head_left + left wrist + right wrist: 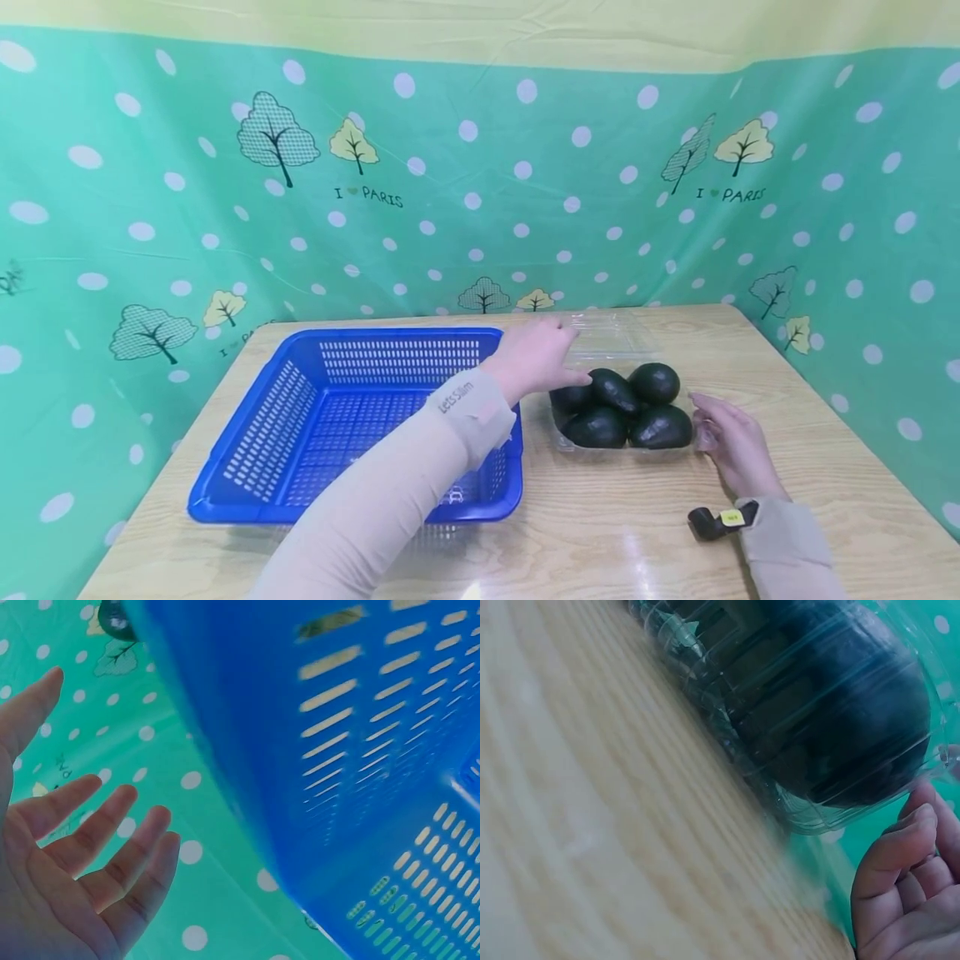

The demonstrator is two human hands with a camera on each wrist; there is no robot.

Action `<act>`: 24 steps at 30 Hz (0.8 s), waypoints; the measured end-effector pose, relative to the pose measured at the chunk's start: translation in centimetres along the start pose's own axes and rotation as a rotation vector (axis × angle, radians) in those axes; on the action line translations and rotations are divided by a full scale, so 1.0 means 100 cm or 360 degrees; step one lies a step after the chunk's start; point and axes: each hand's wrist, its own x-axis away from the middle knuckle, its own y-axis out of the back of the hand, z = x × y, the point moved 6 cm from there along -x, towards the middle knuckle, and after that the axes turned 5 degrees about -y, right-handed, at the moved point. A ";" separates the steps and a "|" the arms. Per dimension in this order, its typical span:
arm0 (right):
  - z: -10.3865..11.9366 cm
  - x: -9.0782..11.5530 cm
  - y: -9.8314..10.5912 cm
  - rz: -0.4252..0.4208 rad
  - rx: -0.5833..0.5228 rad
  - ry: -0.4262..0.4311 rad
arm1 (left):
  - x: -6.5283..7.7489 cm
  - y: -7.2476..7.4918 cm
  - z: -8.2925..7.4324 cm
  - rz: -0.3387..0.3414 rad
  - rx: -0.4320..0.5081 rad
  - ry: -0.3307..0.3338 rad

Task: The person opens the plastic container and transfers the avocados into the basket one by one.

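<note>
We see the left hand with its fingers spread and loosely bent, holding nothing; in the left wrist view, one dark avocado shows past the thumb tip. With the right hand we pinch the near right edge of the clear container between thumb and index finger, the other fingers curled below them.

We reach the left forearm across the blue basket, so the hand hangs over the container's left end; the right forearm comes up from below, hand at table level.

We count five avocados, all in the one container, right of the left fingers and left of the right fingertips. The single basket is left of the left fingers; one clear lid lies open beyond them, on the table.
</note>
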 end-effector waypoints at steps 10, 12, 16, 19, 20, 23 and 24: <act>-0.003 0.002 -0.002 0.0056 0.0029 0.0125 | 0.005 -0.016 0.002 0.0097 0.0006 -0.0045; -0.003 0.002 -0.002 0.0050 0.0028 0.0135 | 0.005 -0.019 0.003 0.0100 -0.0004 -0.0048; -0.004 0.000 -0.002 0.0039 0.0033 0.0153 | 0.006 -0.025 0.001 0.0128 -0.0018 -0.0044; -0.004 -0.001 -0.001 0.0015 0.0047 0.0166 | 0.006 -0.028 -0.001 0.0151 0.0000 -0.0053; -0.004 -0.001 0.000 0.0002 0.0054 0.0169 | 0.006 -0.029 -0.002 0.0154 0.0002 -0.0059; -0.004 0.000 0.001 -0.0038 0.0076 0.0173 | 0.005 -0.031 -0.006 0.0154 0.0002 -0.0076; -0.004 0.000 0.002 -0.0046 0.0078 0.0172 | 0.005 -0.032 -0.006 0.0152 -0.0005 -0.0080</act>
